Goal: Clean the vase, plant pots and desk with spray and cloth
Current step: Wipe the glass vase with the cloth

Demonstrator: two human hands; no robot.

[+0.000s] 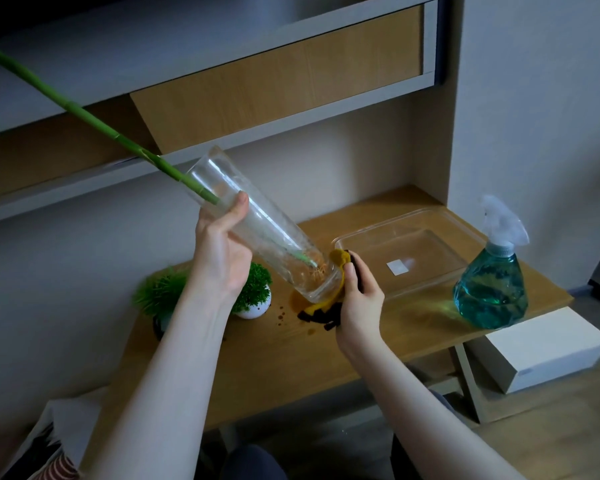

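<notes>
While left fingers [238,206] grip the tilted vase [257,226], right fingers [352,277] press cloth [338,259] against its base.

A clear glass vase [257,223] holding a green bamboo stalk [84,114] with orange-brown roots meets a mustard-yellow and black cloth [329,299]; teal liquid fills the translucent plastic spray bottle [492,282] on the honey-brown wooden desk [291,362].

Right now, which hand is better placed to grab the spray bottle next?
Right. The right hand holds only the cloth and is nearer the spray bottle on the desk's right end. The left hand is gripping the tilted vase.
</notes>
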